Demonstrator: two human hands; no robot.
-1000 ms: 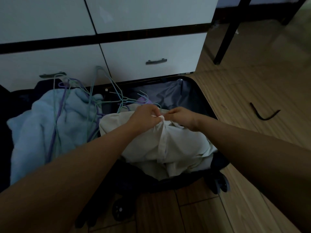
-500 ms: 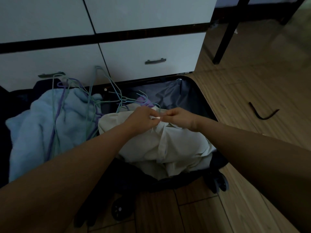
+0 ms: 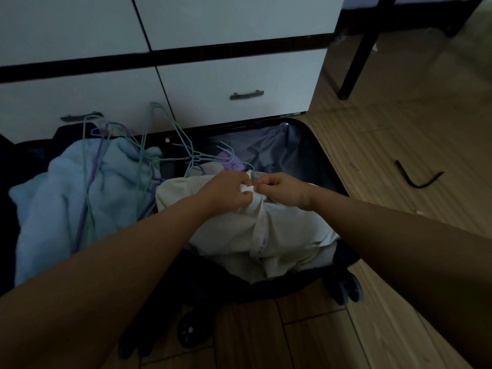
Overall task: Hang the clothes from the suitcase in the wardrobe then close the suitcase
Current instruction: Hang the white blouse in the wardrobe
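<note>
Suitcase (image 3: pixel 323 145) lay open on wooden floor (image 3: pixel 399 134), right in front of white wardrobe drawers (image 3: pixel 239 86). Cream shirt (image 3: pixel 253 230) sat bunched in its right half, nothing hung yet. Left hand (image 3: pixel 226 190) pinched a fold of shirt fabric near the top edge, fingers curled tight. Right hand (image 3: pixel 282 190) pinched fabric just beside it, knuckles nearly touching left; whether it also held the thin green hanger hook rising between the hands, couldn't tell. Probably working the collar or a button to ready the shirt for a hanger. Wire hangers (image 3: pixel 149 155), green and purple, lay tangled over light blue garment (image 3: pixel 53 195) in the left half, close at hand for next step. Dark bent strip (image 3: pixel 415 179) lay on floor, well apart from the case. Task looked early.
</note>
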